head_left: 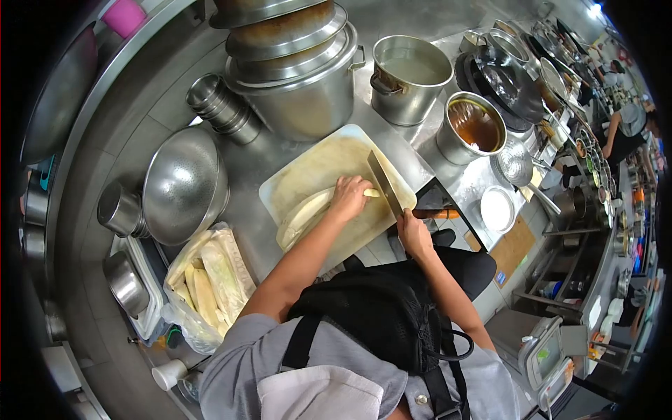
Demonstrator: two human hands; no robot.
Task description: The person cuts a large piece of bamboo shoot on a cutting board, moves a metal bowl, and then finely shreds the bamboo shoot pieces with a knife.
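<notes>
On the worn pale cutting board [308, 162], my left hand [348, 199] presses down with bent fingers on long, pale peeled vegetable stalks [304, 218]. The tip of one stalk [372, 192] sticks out past my fingertips toward the blade. My right hand [415, 236] is wrapped round the handle of a broad kitchen knife [384, 183]. Its blade slants across the right part of the board, just beside that stalk tip. The knife's handle is hidden in my fist. Close to my right hand, an orange-brown handle [437, 213] juts out by the board's edge.
A plastic bag [241, 262] of more pale stalks lies at left, below a perforated steel bowl [183, 185]. Behind the board stand a large lidded pot [301, 105], a pot of cloudy liquid [393, 105] and a pot of brown liquid [451, 143]. A person [623, 129] stands far right.
</notes>
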